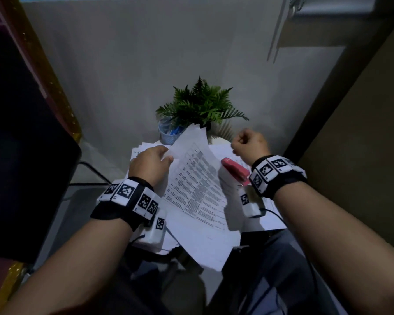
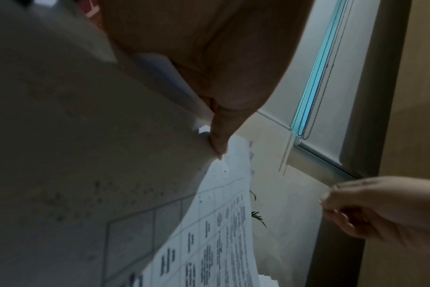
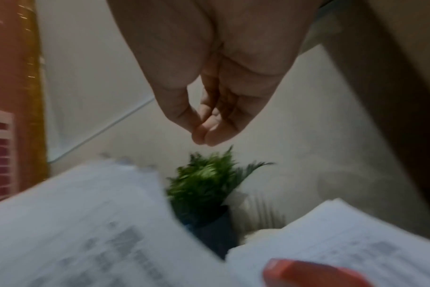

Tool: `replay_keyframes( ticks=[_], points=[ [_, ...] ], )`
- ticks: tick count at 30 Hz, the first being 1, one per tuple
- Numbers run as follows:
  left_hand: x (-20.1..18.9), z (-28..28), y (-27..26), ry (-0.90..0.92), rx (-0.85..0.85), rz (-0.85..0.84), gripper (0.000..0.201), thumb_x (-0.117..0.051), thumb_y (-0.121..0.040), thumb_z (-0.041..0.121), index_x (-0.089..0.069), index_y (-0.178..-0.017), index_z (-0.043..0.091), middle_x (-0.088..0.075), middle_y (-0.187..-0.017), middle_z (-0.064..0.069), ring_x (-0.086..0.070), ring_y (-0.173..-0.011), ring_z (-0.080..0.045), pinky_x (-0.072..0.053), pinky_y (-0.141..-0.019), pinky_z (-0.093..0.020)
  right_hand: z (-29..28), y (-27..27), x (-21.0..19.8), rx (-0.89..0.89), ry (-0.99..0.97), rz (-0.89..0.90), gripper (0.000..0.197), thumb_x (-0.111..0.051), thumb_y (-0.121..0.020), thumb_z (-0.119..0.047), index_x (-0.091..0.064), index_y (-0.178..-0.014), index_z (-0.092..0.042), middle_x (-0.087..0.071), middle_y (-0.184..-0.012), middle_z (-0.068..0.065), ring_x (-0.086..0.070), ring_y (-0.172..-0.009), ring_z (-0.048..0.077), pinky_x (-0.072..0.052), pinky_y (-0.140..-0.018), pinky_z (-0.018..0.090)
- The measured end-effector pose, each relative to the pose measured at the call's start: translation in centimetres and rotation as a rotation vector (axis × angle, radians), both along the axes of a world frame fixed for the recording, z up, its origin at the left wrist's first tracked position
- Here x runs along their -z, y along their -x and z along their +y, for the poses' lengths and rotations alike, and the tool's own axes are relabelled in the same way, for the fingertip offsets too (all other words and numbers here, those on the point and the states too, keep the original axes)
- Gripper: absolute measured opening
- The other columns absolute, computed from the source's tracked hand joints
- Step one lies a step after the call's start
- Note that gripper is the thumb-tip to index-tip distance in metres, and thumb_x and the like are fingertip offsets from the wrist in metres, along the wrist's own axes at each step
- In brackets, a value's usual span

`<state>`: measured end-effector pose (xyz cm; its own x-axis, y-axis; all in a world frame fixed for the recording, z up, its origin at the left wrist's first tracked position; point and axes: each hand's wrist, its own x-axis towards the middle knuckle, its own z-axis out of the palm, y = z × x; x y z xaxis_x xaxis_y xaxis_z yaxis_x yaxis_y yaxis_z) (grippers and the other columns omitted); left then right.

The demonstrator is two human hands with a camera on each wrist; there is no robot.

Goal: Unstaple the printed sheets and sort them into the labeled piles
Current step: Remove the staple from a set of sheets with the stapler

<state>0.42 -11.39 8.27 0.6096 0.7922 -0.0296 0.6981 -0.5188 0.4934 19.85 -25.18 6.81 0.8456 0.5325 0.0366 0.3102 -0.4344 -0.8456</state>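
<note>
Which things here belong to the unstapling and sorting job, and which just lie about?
Job: printed sheets pinched by the left hand; curled right hand; red stapler; paper piles.
Lying about: potted fern; cup of clips.

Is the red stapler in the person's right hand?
No: the red stapler lies on the papers, while the right hand is raised above and beyond it, fingers curled and apart from the stapler.

A plain pale wall [image 1: 146,76] fills the back of the dim room; a window blind [image 2: 314,93] hangs at upper right, its bead chain [image 2: 324,91] dangling beside a strip of daylight; a dark panel [image 1: 21,155] stands at left.
</note>
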Motion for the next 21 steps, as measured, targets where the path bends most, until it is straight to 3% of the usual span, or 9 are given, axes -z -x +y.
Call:
replay_keyframes(
  ticks=[3, 6, 12, 16, 19, 21],
  points=[
    [-0.5, 0.3, 0.0, -0.038, 0.008, 0.031, 0.034, -0.050, -0.092, 0.035, -0.059, -0.123, 0.024, -0.062, -0.125, -0.009, -0.054, -0.116, -0.030, -0.042, -0.095, -0.036, -3.3, -3.9, 0.4, 0.190, 0.063, -0.029, 0.010, -0.054, -0.082, -0.004, -0.062, -0.078, -0.009, -0.062, -0.074, 0.013, -0.062, -0.073, 0.027, -0.051, -0.069, 0.033],
    [-1.3, 0.6, 0.1, -0.105, 0.021, 0.069, 0.035, -0.048, -0.095, 0.036, -0.057, -0.127, 0.023, -0.062, -0.123, -0.011, -0.054, -0.115, -0.032, -0.040, -0.094, -0.039, -7.0, -7.2, 0.3, 0.340, 0.193, -0.126, 0.017, -0.055, -0.086, -0.011, -0.069, -0.087, -0.001, -0.068, -0.088, 0.019, -0.064, -0.086, 0.031, -0.048, -0.079, 0.031],
    [-2.9, 1.6, 0.2, -0.175, 0.033, 0.088, 0.036, -0.048, -0.095, 0.037, -0.058, -0.124, 0.019, -0.064, -0.119, -0.015, -0.058, -0.109, -0.036, -0.043, -0.094, -0.043, -11.3, -11.5, -0.1, 0.427, 0.327, -0.089, 0.022, -0.053, -0.087, -0.005, -0.073, -0.097, -0.005, -0.070, -0.105, 0.016, -0.065, -0.099, 0.032, -0.050, -0.090, 0.032],
    [-4.0, 1.4, 0.1, -0.205, 0.035, 0.027, 0.032, -0.052, -0.094, 0.036, -0.062, -0.118, 0.018, -0.066, -0.114, -0.016, -0.059, -0.106, -0.037, -0.042, -0.096, -0.044, -12.0, -12.2, 0.0, 0.404, 0.390, -0.017, 0.024, -0.058, -0.083, 0.002, -0.074, -0.098, -0.009, -0.070, -0.107, 0.011, -0.065, -0.100, 0.028, -0.048, -0.083, 0.024],
    [-5.0, 0.9, 0.0, -0.248, 0.042, -0.004, 0.032, -0.051, -0.095, 0.035, -0.062, -0.119, 0.017, -0.065, -0.116, -0.016, -0.057, -0.109, -0.038, -0.038, -0.097, -0.042, -11.7, -12.2, 0.4, 0.399, 0.328, 0.012, 0.018, -0.061, -0.081, -0.005, -0.075, -0.081, -0.015, -0.072, -0.102, 0.010, -0.068, -0.095, 0.028, -0.053, -0.067, 0.012],
    [-5.6, 0.7, 0.1, -0.273, 0.054, -0.032, 0.031, -0.051, -0.095, 0.036, -0.063, -0.117, 0.018, -0.066, -0.116, -0.013, -0.057, -0.109, -0.035, -0.036, -0.098, -0.040, -11.1, -11.7, 0.2, 0.379, 0.253, -0.005, 0.016, -0.061, -0.081, -0.009, -0.075, -0.082, -0.017, -0.072, -0.101, 0.007, -0.067, -0.095, 0.026, -0.054, -0.077, 0.020]
  ],
)
